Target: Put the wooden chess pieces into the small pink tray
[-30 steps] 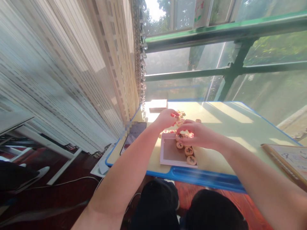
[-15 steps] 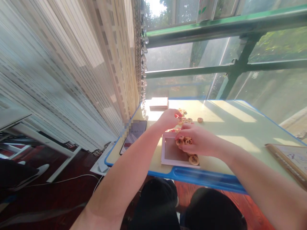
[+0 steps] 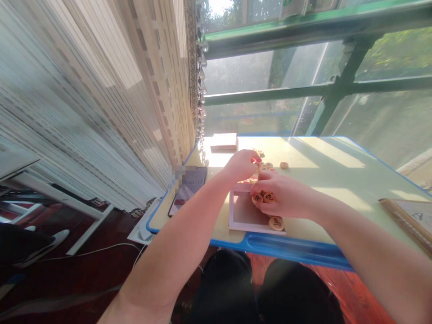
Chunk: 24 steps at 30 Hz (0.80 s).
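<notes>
A shallow white-rimmed box [image 3: 241, 213] lies near the front edge of a pale yellow table [image 3: 337, 175] with a blue border. Round wooden chess pieces [image 3: 277, 222] with characters lie in the box. More pieces [image 3: 283, 165] are scattered on the table behind it. My right hand [image 3: 285, 198] rests over the box's far right part, fingers curled on two pieces at its fingertips. My left hand [image 3: 241, 165] reaches past the box into the scattered pile, fingers pinched on a piece there.
A dark phone [image 3: 187, 189] lies at the table's left edge. The box's lid [image 3: 223, 141] sits at the far left corner by the curtain [image 3: 101, 103]. A framed board [image 3: 408, 220] pokes in at the right. Window glass stands behind the table. My knees are under the front edge.
My right hand has slid nearer over the box, covering pieces seen a second ago. The left hand stays in the pile. The view has tilted down slightly.
</notes>
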Available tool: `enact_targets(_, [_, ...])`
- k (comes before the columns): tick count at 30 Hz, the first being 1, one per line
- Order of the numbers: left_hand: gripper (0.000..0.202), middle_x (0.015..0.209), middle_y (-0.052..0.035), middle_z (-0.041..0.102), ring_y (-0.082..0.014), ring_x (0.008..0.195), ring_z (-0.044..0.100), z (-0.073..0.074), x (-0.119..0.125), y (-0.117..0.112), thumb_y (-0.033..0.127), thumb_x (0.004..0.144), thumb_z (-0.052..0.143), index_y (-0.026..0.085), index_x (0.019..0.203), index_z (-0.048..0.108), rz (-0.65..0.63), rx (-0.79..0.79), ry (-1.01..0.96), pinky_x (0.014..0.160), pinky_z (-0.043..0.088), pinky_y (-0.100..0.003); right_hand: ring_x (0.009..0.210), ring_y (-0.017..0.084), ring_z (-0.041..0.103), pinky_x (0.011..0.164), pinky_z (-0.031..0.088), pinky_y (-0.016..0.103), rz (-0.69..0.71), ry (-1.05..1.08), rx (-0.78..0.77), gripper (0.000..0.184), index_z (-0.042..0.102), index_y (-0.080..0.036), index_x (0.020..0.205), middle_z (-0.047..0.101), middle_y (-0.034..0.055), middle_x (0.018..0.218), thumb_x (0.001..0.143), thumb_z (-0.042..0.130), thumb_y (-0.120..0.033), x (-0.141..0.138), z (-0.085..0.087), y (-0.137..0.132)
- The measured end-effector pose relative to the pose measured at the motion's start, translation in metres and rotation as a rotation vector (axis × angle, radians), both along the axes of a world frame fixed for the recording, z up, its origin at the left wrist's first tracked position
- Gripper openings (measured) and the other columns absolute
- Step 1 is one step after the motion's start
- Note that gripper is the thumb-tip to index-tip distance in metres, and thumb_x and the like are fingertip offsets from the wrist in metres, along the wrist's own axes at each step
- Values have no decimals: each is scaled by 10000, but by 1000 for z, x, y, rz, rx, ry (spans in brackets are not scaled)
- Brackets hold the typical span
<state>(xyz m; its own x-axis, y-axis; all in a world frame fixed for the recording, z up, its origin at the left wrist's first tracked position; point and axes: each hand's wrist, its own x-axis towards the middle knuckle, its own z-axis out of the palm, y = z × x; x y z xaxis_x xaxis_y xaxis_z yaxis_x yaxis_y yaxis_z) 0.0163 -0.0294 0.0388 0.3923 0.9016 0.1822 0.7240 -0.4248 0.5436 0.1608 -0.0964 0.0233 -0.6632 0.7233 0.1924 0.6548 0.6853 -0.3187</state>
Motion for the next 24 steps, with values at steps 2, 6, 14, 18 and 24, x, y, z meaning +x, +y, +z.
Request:
enact_targets(2, [243, 990, -56, 682, -176, 867, 624, 0, 1, 0, 141, 739, 558, 159, 939, 696, -12, 19, 7, 827, 509, -308, 870, 223, 577, 758, 467, 348, -3, -4, 5, 209, 685, -232, 851, 605, 72, 941, 688, 575, -160, 0, 0, 0])
enact_targets(6, [243, 996, -57, 685, -179, 875, 622, -1, 1, 1, 156, 745, 555, 158, 943, 695, -23, 34, 6, 815, 509, -300, 848, 210, 577, 728, 468, 320, 0, 26, 46, 157, 696, -228, 806, 610, 74, 920, 699, 595, -172, 1, -1, 1])
enact_targets(14, [281, 1002, -60, 683, -188, 899, 622, -2, 1, 3, 120, 721, 542, 162, 951, 699, -25, 42, 38, 817, 501, -299, 809, 193, 579, 700, 459, 305, 5, 36, 50, 195, 696, -233, 829, 610, 62, 882, 695, 577, -155, 1, -3, 3])
enact_targets(18, [252, 991, -58, 685, -180, 871, 626, -1, 0, 2, 174, 742, 559, 162, 951, 699, -15, 54, 36, 820, 501, -302, 811, 200, 577, 690, 455, 312, -23, 7, 34, 125, 680, -213, 748, 605, 66, 866, 710, 567, -180, 1, -2, 3])
enact_targets(24, [268, 978, -63, 688, -186, 866, 630, -1, 2, 1, 142, 733, 539, 159, 946, 702, -14, 50, 55, 804, 508, -309, 827, 203, 574, 701, 458, 317, -22, 22, 44, 121, 689, -214, 767, 613, 71, 896, 715, 583, -190, 1, -1, 3])
